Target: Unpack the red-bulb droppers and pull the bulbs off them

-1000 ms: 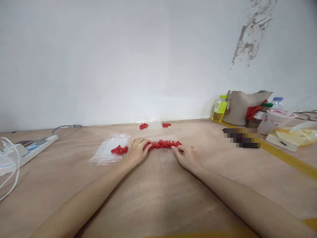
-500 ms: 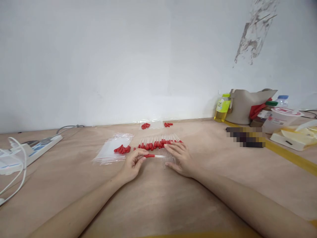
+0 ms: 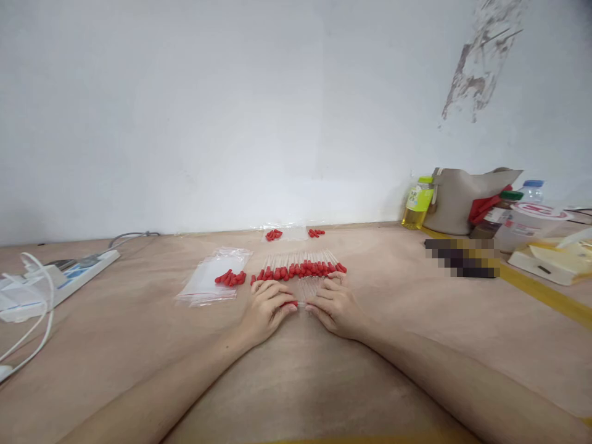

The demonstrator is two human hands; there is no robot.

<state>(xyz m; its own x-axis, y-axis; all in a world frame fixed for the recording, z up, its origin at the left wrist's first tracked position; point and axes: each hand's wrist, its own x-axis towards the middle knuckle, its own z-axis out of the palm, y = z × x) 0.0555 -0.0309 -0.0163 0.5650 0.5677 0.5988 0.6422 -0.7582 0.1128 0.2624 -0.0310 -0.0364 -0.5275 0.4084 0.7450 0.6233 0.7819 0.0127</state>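
A row of clear glass droppers with red rubber bulbs (image 3: 303,269) lies on the brown table (image 3: 296,370), with a few bare glass tubes (image 3: 309,285) just in front. My left hand (image 3: 266,308) is curled, pinching a red-bulbed dropper (image 3: 292,304) at its bulb end. My right hand (image 3: 333,305) is curled beside it, fingertips on the same dropper's glass end. The two hands nearly touch. A small pile of loose red bulbs (image 3: 230,277) rests on clear zip bags (image 3: 213,280) to the left.
More red bulbs (image 3: 274,234) on plastic lie near the wall. A white power strip with cables (image 3: 50,280) is at the left. At the right stand a yellow-green bottle (image 3: 416,202), a grey bag (image 3: 462,198), jars, a white tray (image 3: 548,262) and yellow tape lines.
My left hand took a red-bulbed dropper from the row and drew it toward me. My right hand left the row and came in to hold the dropper's other end.
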